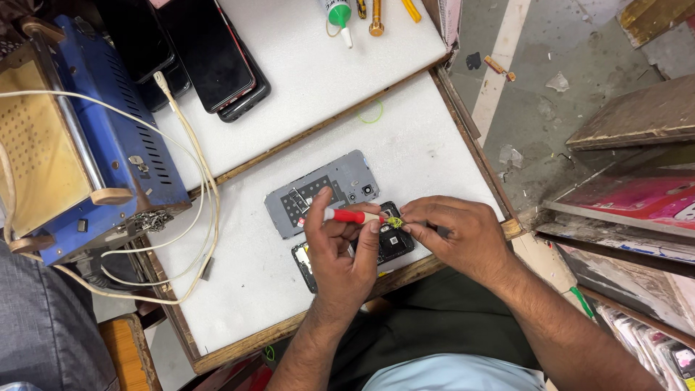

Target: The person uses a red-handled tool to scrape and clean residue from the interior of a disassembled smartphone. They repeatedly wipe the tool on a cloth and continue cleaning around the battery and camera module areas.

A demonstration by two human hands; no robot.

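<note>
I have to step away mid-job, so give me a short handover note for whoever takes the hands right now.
Left hand: grips a red-handled tool, tip toward the right fingers.
Right hand: pinches a small yellow-green piece at the tool tip.
Both are over the opened black phone at the table's near edge; its grey back cover lies off, just behind.
Done: cover removed.
Left: the piece is not yet set down; the cover is still off.

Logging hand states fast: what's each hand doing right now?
Left hand: closed on a red-handled tool.
Right hand: fingertips pinched on a small yellow-green bit.
</note>
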